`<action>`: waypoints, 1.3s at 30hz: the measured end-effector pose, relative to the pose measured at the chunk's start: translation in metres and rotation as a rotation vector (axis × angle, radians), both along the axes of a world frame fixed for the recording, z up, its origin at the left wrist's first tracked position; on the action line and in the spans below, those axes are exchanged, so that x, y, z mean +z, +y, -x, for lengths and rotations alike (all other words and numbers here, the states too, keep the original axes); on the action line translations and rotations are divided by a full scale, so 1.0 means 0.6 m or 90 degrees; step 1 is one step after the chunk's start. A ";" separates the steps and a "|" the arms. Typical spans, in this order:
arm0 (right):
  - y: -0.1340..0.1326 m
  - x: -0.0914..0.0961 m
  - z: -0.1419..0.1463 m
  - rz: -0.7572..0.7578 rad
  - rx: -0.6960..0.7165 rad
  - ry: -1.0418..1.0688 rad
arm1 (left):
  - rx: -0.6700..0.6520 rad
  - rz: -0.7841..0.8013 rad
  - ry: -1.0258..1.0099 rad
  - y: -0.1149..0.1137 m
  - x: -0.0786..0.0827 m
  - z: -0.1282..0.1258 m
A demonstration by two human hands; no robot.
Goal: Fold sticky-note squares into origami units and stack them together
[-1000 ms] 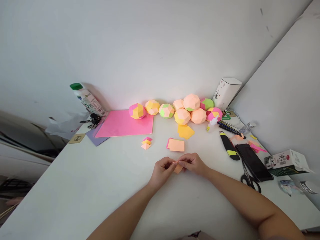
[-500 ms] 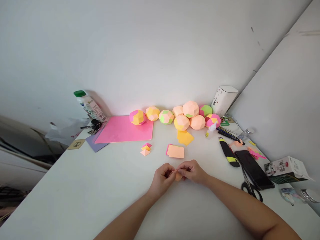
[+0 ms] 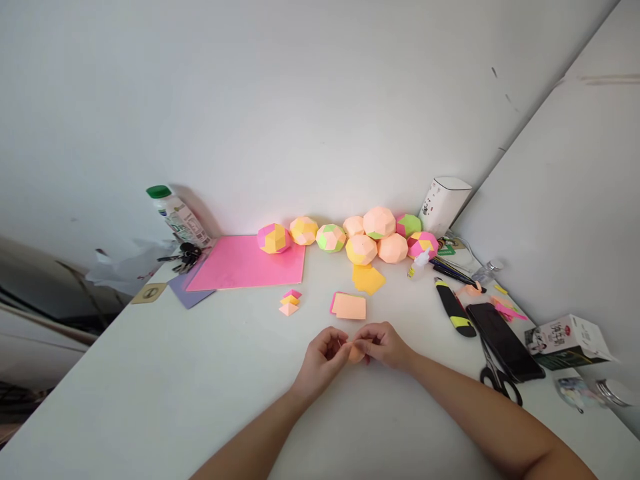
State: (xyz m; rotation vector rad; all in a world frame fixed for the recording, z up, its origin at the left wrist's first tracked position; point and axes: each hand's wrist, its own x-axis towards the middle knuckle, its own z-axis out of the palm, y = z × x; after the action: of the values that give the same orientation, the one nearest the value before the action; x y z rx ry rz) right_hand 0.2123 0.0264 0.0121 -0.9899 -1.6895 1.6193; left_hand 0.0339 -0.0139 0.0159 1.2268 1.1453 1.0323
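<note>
My left hand (image 3: 323,358) and my right hand (image 3: 383,345) meet over the white table (image 3: 150,373), both pinching a small folded piece of peach paper (image 3: 356,353) between their fingertips. Just beyond them lies a small stack of peach and pink paper squares (image 3: 349,305). Three small folded paper pieces (image 3: 289,302) sit to the left of that stack. Yellow paper squares (image 3: 369,277) lie further back.
Several coloured paper balls (image 3: 379,222) line the wall, beside a large pink sheet (image 3: 245,263). A bottle (image 3: 176,214) and keys (image 3: 183,255) sit at the back left. To the right lie a utility knife (image 3: 454,309), a phone (image 3: 503,331), scissors (image 3: 500,381) and a carton (image 3: 567,340).
The view has drifted slightly, so everything sits lower in the picture. Both hands stay together on the peach paper, which now looks folded smaller between the fingertips.
</note>
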 end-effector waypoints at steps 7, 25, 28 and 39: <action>-0.003 0.006 0.002 -0.012 -0.019 -0.014 | 0.013 -0.004 0.075 0.000 -0.004 -0.001; -0.005 0.007 0.003 -0.023 0.005 -0.006 | -0.018 0.022 0.060 -0.003 0.001 -0.001; -0.004 0.008 0.002 -0.011 -0.007 0.015 | -0.003 0.027 0.042 -0.001 0.000 -0.001; -0.006 0.011 0.002 -0.022 0.010 -0.015 | -0.017 0.005 0.052 -0.003 0.006 -0.003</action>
State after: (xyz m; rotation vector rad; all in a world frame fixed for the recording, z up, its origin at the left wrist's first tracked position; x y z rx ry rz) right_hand 0.2108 0.0230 0.0186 -0.9839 -1.7399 1.5889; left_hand 0.0355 -0.0155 0.0193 1.2851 1.1914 0.9636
